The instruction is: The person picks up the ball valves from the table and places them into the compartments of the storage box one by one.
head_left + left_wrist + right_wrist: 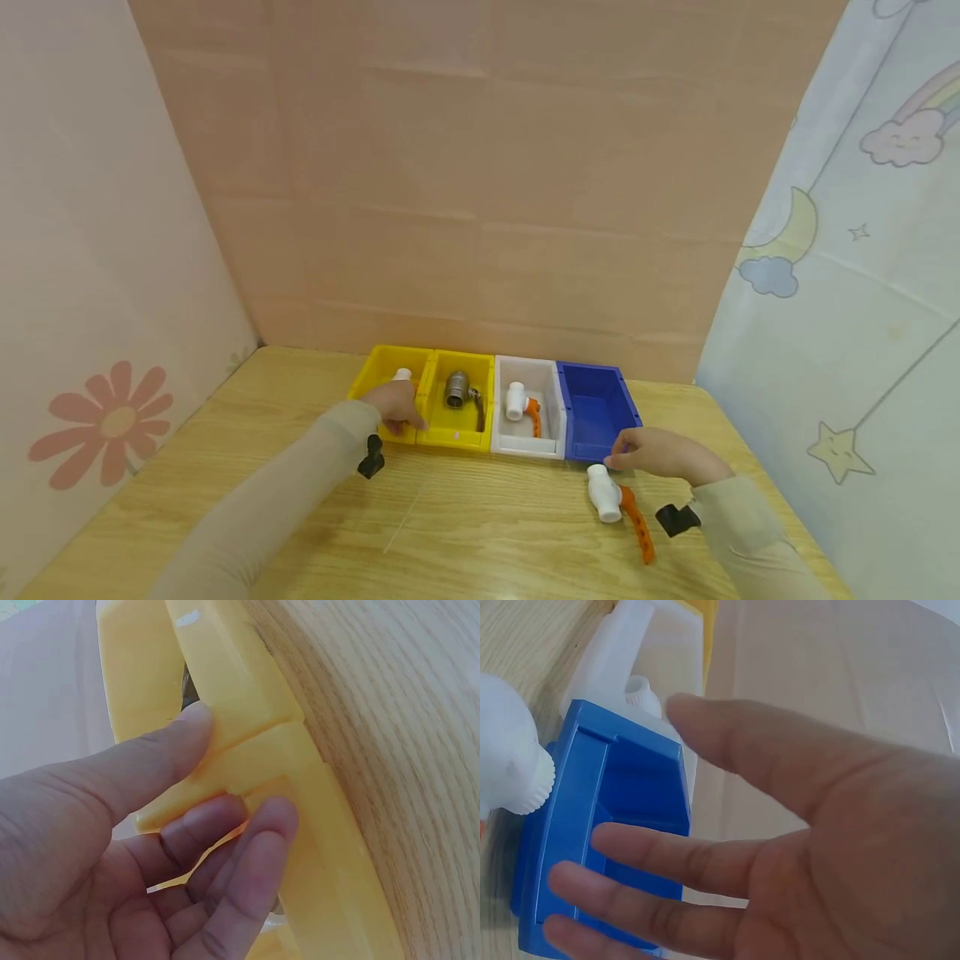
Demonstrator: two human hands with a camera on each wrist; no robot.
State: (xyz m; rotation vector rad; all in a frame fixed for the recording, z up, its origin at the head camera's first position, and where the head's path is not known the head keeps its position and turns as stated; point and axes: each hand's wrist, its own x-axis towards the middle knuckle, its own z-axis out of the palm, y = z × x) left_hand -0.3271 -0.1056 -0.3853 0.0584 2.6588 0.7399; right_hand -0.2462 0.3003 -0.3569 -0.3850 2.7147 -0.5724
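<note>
My left hand (397, 403) is at the front of the leftmost yellow bin (300, 825). Its thumb lies over the wall beside the second yellow bin (442, 435), and its bent fingers reach inside the first, gripping the wall between. A white plastic ball valve (402, 374) shows partly behind that hand. My right hand (660, 452) hovers at the front corner of the blue bin (562, 817), fingers spread and relaxed, holding nothing. On the table just in front of this bin lies another white ball valve (604, 494) with an orange lever handle (637, 525).
The bins stand side by side in a row near the back wall. A metal ball valve (457, 390) lies in the second yellow bin. The white bin (528, 447) holds a white ball valve (516, 401) with an orange handle. Printed cloths hang on both sides of the wooden table (465, 533).
</note>
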